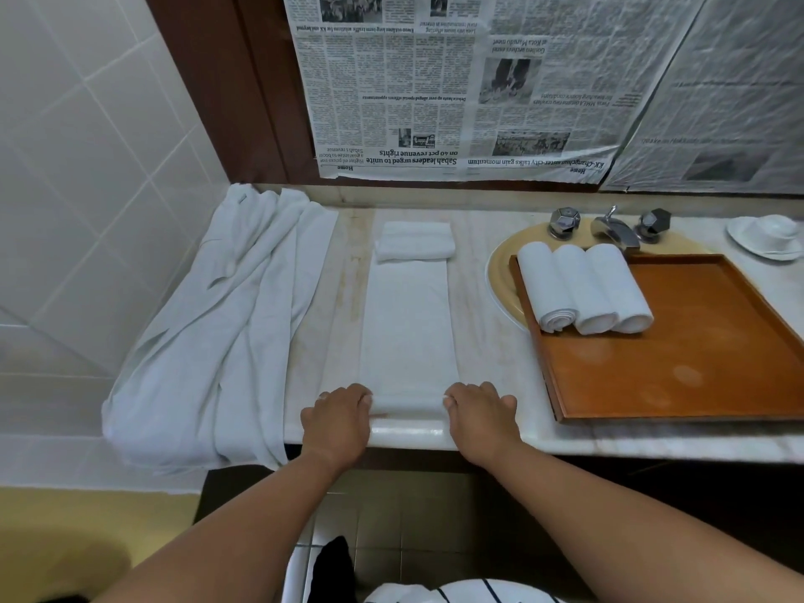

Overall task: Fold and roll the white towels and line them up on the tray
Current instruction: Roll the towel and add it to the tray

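1. Head view, hands: I see both forearms reaching in from the bottom of the frame to the front edge of the counter (491,341). The left hand (337,413) and the right hand (480,413) sit level with each other, knuckles up. Each has its fingers curled over one end of a thin roll at the near end of the long towel (407,328). The thumbs are tucked in against the roll's ends.
2. Head view, the towel in hand: the long towel lies flat as a narrow strip running straight away from me between the hands. Only its near end is turned into a roll, right at the counter's lip.
3. Head view, other towels: a folded towel (415,240) lies across the strip's far end. A loose towel pile (217,324) drapes over the left part of the counter and hangs off the front.
4. Head view, tray: the wooden tray (696,363) sits to the right, partly over the sink rim (500,276). Three rolled towels (585,289) lie side by side and touching in its far left corner.
5. Head view, surroundings: a tap (613,228) stands behind the tray, with a white dish (768,237) at the far right. Newspaper (435,89) covers the wall behind.
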